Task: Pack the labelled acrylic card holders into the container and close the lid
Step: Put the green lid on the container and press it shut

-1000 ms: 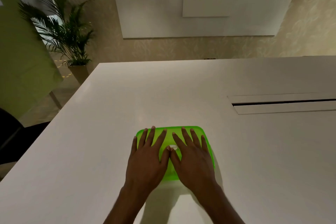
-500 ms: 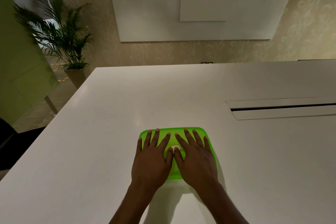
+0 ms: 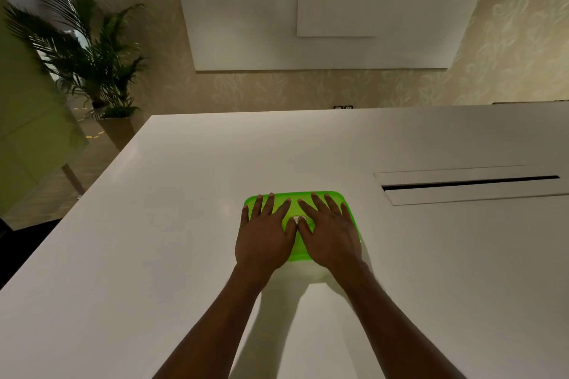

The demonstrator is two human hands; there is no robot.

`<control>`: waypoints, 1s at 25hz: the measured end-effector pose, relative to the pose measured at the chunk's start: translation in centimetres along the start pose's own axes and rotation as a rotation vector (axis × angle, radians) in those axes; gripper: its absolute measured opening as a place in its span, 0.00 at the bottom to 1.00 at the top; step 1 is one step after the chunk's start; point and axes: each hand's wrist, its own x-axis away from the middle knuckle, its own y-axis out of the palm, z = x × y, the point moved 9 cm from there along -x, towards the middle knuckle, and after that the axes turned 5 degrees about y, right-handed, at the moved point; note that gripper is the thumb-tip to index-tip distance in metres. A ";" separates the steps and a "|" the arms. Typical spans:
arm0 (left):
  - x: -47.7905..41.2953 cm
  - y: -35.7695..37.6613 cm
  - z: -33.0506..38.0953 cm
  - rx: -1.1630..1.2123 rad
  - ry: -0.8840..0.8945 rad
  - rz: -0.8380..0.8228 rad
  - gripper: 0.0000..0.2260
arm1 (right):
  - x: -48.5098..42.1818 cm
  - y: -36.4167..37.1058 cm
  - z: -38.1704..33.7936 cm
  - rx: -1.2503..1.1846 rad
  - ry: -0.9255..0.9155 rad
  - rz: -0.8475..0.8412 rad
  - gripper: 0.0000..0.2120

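Note:
A bright green lid (image 3: pixel 295 200) lies flat on top of the container on the white table (image 3: pixel 184 224). A small round white knob (image 3: pixel 299 219) shows at the lid's middle, between my thumbs. My left hand (image 3: pixel 265 235) lies palm-down on the lid's left half with its fingers spread. My right hand (image 3: pixel 331 234) lies palm-down on the right half in the same way. The two thumbs touch near the knob. The container's walls and whatever is inside are hidden under the lid and my hands. No card holders are visible.
A long cable slot (image 3: pixel 468 183) with a raised flap is set into the table at the right. A potted palm (image 3: pixel 92 64) stands on the floor beyond the table's far left corner. A green panel (image 3: pixel 27 132) stands at the left.
Both hands stay flat on the green lid in the same pose. The view has tilted up slightly, so the lid and hands sit a little lower in the frame.

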 end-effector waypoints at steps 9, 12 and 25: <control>-4.7 1.0 -0.8 0.017 -0.011 0.005 0.25 | -4.7 0.4 0.7 -0.003 -0.013 0.021 0.25; -5.8 1.3 -1.1 0.020 -0.020 0.010 0.25 | -5.9 0.6 0.8 -0.005 -0.029 0.033 0.25; -6.8 1.1 -1.0 0.060 -0.058 0.038 0.24 | -7.3 1.0 0.7 0.017 -0.050 0.027 0.25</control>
